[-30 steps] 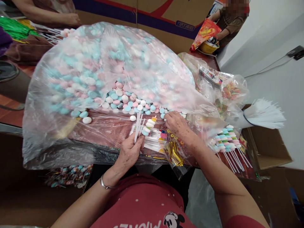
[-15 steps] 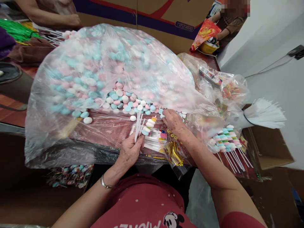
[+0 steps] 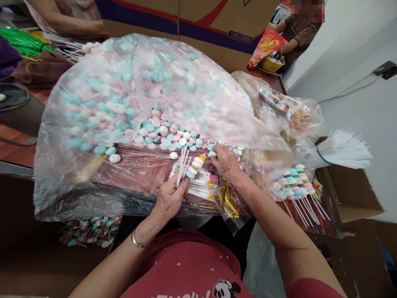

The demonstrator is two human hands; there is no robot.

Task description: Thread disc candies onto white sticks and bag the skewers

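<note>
My left hand is closed round several white sticks and a marshmallow skewer. White, blue, green and orange pieces are threaded on that skewer, which leans to the right. At the front edge of the marshmallow pile, my right hand has its fingers pinched together on a white marshmallow. The pile of round pink, blue and white marshmallows spills from a large clear plastic bag. One loose white marshmallow lies just beyond the sticks.
Gold twist ties and printed clear wrappers lie between my forearms. Finished skewers rest at the right, near a bundle of white sticks and an open cardboard box. Other people sit across the table.
My right hand has shifted slightly at the pile's edge, and a white marshmallow shows at its fingertips. The left hand keeps its hold on the sticks and skewer.
</note>
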